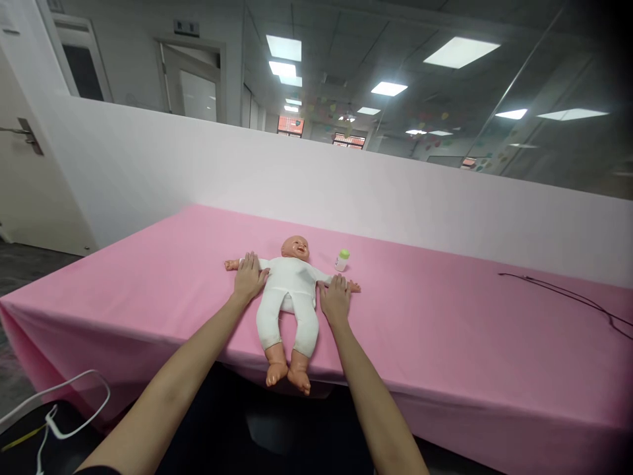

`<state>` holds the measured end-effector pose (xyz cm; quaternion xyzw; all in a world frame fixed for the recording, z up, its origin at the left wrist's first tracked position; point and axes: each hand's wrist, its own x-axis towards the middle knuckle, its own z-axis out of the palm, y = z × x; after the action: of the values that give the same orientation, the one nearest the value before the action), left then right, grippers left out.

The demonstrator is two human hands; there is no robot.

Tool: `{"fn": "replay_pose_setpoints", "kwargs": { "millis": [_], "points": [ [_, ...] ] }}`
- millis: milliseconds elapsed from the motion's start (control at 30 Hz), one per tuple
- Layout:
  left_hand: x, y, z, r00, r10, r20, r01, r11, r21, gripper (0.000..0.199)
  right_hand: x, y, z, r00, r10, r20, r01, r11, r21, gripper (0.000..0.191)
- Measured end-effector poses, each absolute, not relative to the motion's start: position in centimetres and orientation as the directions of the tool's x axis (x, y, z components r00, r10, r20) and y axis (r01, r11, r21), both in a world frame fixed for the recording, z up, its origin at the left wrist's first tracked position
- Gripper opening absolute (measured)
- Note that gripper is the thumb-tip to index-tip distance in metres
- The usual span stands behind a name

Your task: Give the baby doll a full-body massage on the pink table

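Note:
A baby doll (288,277) in a white suit lies on its back, its head toward the wall and its bare feet at the table's front edge. Both its arms are stretched out sideways. My left hand (250,277) lies flat over the doll's arm on the left, fingers extended. Across the body, my right hand (336,298) rests with spread fingers on the doll's other arm, near its wrist. Just beyond that arm stands a small white bottle with a green cap (342,260); neither hand touches it.
The table has a pink cloth (425,316). A thin black cable (568,291) lies at the far right. A white wall (316,178) with glass above it runs behind. White cables (74,432) are at the lower left.

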<state>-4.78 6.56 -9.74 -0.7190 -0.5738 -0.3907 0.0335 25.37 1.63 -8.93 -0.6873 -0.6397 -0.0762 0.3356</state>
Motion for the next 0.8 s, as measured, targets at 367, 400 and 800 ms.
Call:
{"fn": "replay_pose_setpoints", "kwargs": {
  "millis": [367,400,800],
  "points": [
    [-4.3,5.7,-8.9,0.532,0.731,0.428,0.639,-0.678,0.363,0.071,23.8,2.4,-7.8,-0.199,0.921,0.335,0.738,0.366,-0.567,0.075],
    [-4.3,5.8,-9.0,0.491,0.771,0.405,0.688,-0.628,0.364,0.071,23.9,2.3,-7.8,-0.170,0.929,0.329,0.775,0.332,-0.538,0.071],
    [-5.3,4.8,-8.8,-0.018,0.854,0.520,0.922,-0.187,0.338,0.070,26.9,0.4,-6.3,0.226,0.817,0.530,0.950,-0.064,-0.306,0.060]
  ]
}}
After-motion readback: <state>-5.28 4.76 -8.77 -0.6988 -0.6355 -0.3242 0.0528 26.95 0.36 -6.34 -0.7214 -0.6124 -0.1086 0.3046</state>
